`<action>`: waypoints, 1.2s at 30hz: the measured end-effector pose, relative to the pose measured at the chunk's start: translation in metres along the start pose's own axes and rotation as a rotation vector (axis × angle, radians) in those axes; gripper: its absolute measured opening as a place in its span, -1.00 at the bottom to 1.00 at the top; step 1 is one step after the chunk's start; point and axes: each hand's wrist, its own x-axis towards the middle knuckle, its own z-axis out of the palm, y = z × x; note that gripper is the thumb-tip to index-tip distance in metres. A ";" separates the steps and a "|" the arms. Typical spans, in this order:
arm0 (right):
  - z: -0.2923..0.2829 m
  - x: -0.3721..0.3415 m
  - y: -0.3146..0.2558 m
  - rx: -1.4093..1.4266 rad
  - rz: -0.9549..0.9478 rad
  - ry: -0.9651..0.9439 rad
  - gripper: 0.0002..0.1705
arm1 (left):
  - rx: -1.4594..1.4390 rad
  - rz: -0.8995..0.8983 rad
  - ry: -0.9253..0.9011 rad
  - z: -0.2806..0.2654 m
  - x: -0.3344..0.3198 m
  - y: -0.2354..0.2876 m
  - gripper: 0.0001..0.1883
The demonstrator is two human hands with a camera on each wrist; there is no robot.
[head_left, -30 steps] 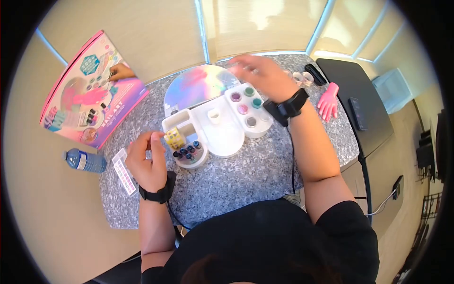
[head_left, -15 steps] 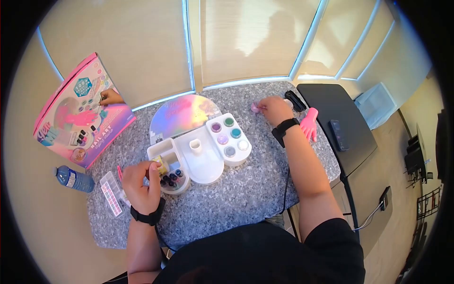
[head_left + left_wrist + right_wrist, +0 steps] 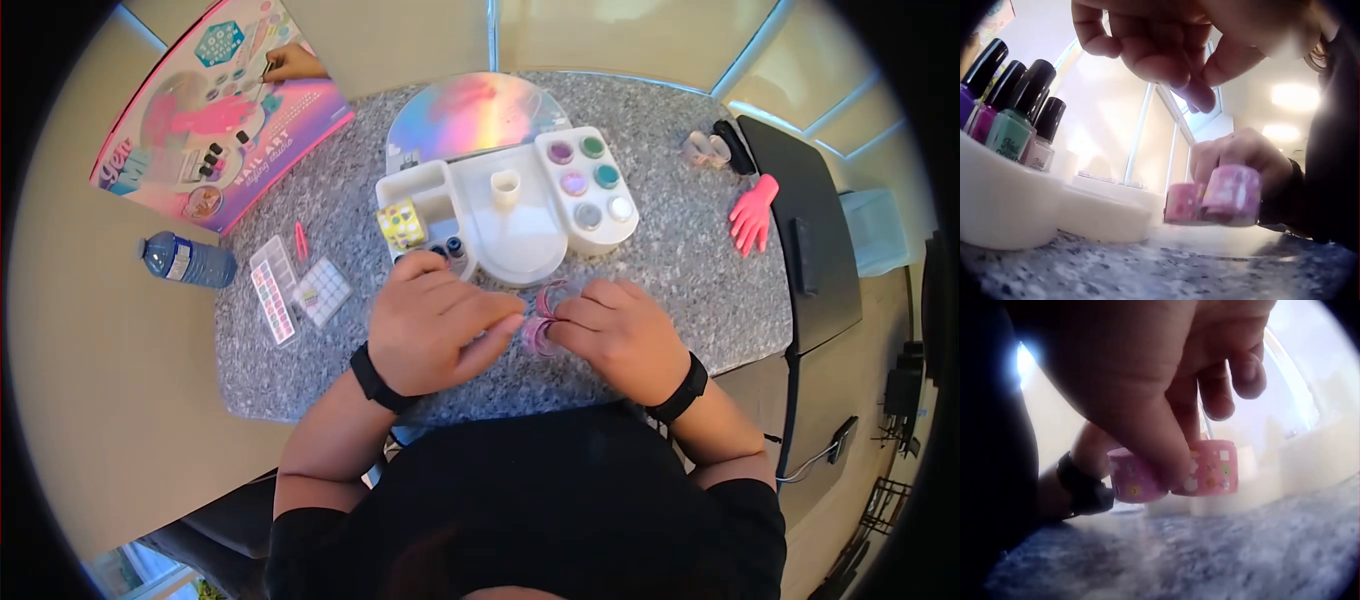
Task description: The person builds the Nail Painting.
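My right hand (image 3: 625, 335) pinches two pink patterned tape rolls side by side, low over the table in front of the white tray (image 3: 515, 245). In the right wrist view the thumb lies across the seam between one roll (image 3: 1138, 481) and the other roll (image 3: 1213, 469). My left hand (image 3: 430, 325) hovers at the tray's front left, fingers loosely bent and holding nothing, its fingertips pointing toward the rolls. Nail polish bottles (image 3: 1019, 119) stand in the tray's left section, partly hidden by this hand in the head view. A yellow patterned roll (image 3: 401, 225) sits behind them.
Pots of coloured powder (image 3: 588, 214) fill the tray's right section; a shiny rounded board (image 3: 480, 115) lies behind. At left are a sticker case (image 3: 272, 290), a gridded case (image 3: 323, 292), pink tweezers (image 3: 301, 242), a water bottle (image 3: 188, 260) and a box (image 3: 220, 120). A pink model hand (image 3: 753, 215) lies right.
My right hand reached to the back right, took hold of the pink rolls and brought them in front of the tray. The left hand left the yellow roll and moved right.
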 end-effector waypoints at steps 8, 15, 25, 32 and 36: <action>0.006 -0.005 -0.003 0.057 0.089 -0.028 -0.78 | -0.125 0.004 -0.200 0.011 -0.003 0.002 -0.61; -0.005 0.004 -0.016 0.004 0.039 0.087 -0.68 | -0.049 -0.002 -0.232 0.016 -0.005 -0.002 -0.70; -0.013 -0.009 -0.027 0.093 0.121 -0.009 -0.83 | -0.212 0.100 -0.325 0.012 -0.004 -0.001 -0.73; -0.024 -0.024 -0.039 0.088 0.189 -0.112 -0.86 | -0.287 0.138 -0.383 0.010 -0.003 0.001 -0.71; -0.022 -0.026 -0.041 0.094 0.174 -0.152 -0.87 | -0.277 0.153 -0.420 0.009 -0.003 -0.003 -0.72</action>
